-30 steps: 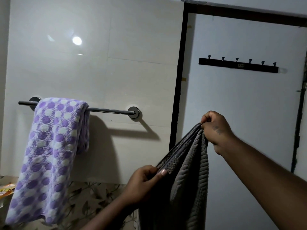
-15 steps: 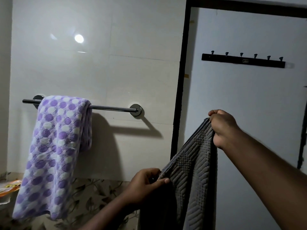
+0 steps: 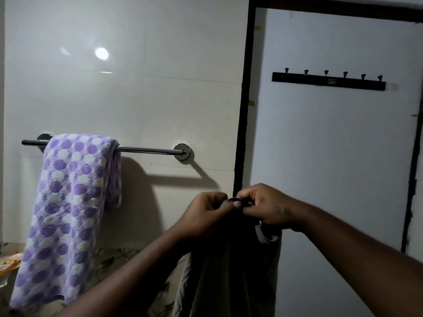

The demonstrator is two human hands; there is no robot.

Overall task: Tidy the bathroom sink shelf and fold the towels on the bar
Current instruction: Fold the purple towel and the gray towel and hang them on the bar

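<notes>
Bathroom, dim light, glossy pale tiled wall (image 3: 160, 99) on the left with a round lamp reflection (image 3: 101, 53) high up. Chrome towel bar (image 3: 148, 150) fixed to the wall on two round mounts. Purple towel (image 3: 73, 202) with white and violet dots draped over the left part of the bar; the front layer hangs long, the back layer is shorter, and it sits a bit skewed. Right part of the bar is bare. Lower wall has leaf-pattern tiles (image 3: 119, 259). Orange packet (image 3: 9, 264) is cut off at the left edge; cannot tell what it is. On the right is a white door (image 3: 332, 156) in a dark frame (image 3: 243, 110), with a black hook rail (image 3: 328, 81) with six pegs mounted on it. Both arms reach in from the bottom. Left hand (image 3: 203, 216) and right hand (image 3: 267, 207) are raised together in front of the door frame, just beside each other, nearly touching. Both have fingers curled and thumbs pressed in, pinching the top edge of a grey towel (image 3: 229, 275). The grey towel hangs straight down from the two hands, off the bar and well to the right of the purple one, and runs out of the bottom of the view. A small pale loop (image 3: 265, 234) on it shows under the right hand. The towel's fold layers are too dark to count.
</notes>
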